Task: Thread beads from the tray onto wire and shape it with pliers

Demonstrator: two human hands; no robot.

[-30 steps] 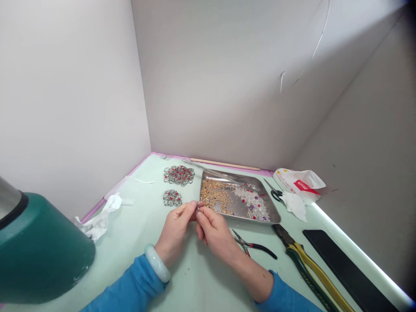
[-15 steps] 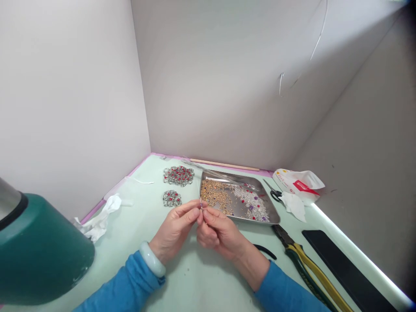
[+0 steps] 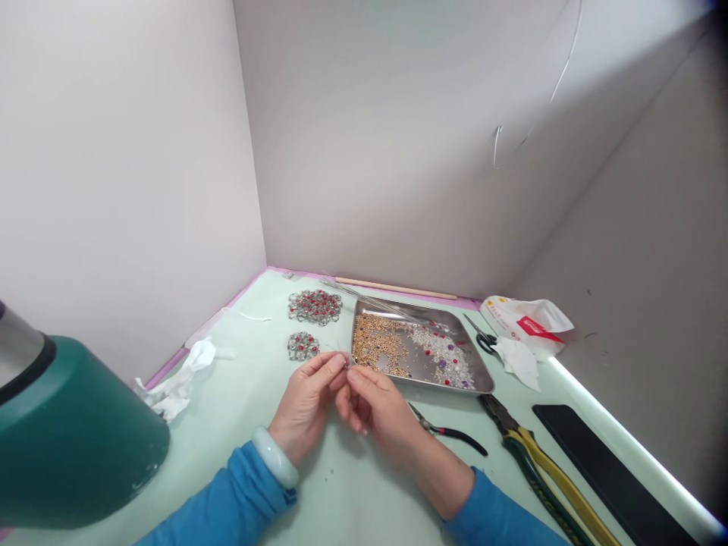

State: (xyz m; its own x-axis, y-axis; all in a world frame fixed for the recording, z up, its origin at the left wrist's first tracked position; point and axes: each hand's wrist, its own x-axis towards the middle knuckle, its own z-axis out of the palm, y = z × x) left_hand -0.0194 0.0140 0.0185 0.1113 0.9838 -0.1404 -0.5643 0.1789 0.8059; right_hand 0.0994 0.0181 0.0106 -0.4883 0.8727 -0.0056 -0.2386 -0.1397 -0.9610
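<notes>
My left hand [image 3: 307, 394] pinches a small beaded wire piece [image 3: 346, 365] between thumb and forefinger. Against it, my right hand [image 3: 378, 409] closes its thumb and forefinger on the same piece, mostly hidden by the fingertips. Just beyond both hands lies a metal tray [image 3: 484, 373] with gold beads [image 3: 378, 343] on its left and clear, red and purple beads [image 3: 444, 356] on its right. Two wire ornaments with red beads, one larger [image 3: 315, 307] and one smaller [image 3: 302, 346], rest left of the tray. Thin wires [image 3: 369, 297] lie across the tray's back edge.
Black-handled small pliers [image 3: 449, 432] lie beside my right forearm, with large green-yellow pliers [image 3: 535, 470] and a black strip [image 3: 603, 462] farther right. Scissors [image 3: 483, 337], tissue [image 3: 517, 362] and a white packet [image 3: 528, 326] sit right of the tray. A green vessel [image 3: 85, 432] stands left.
Both hands have shifted slightly left, and my right hand's lower fingers have loosened. The small pliers' jaws now show beside my right wrist. The view has moved slightly.
</notes>
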